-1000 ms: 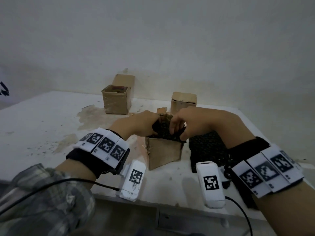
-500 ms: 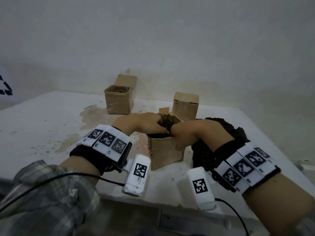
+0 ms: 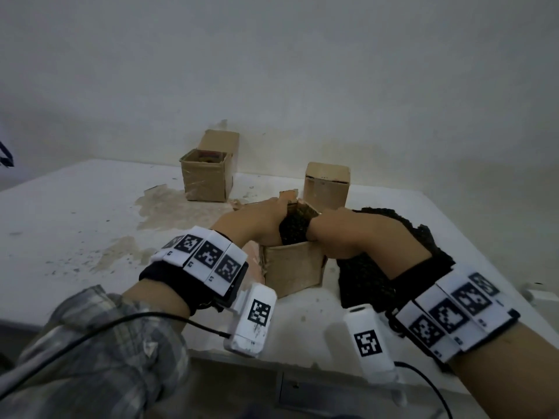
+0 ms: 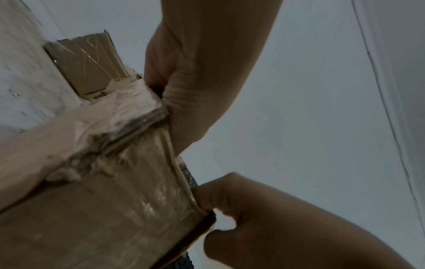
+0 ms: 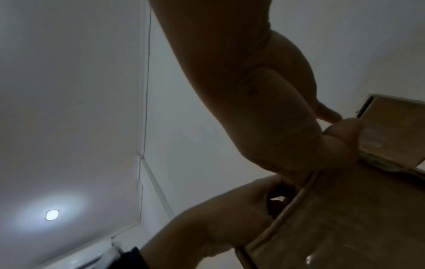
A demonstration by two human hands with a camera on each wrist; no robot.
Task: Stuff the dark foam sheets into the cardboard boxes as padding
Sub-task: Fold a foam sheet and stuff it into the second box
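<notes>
Foam (image 3: 295, 226), soft and light by its look, bunched in the box (image 3: 295, 267) as left hand (image 3: 257, 220) and right hand (image 3: 341, 234) curled on it, best pressed from its top edge.

Foam sheet (image 3: 295, 226) in near box (image 3: 295, 267); 2 boxes (image 3: 207, 176) behind, foam pile (image 3: 363, 276) right.

My left hand (image 3: 257, 220) and right hand (image 3: 335, 234) have pushed the foam sheet (image 3: 295, 226) from above the rim down into the near box (image 3: 295, 267), fingers now sunk inside.
</notes>
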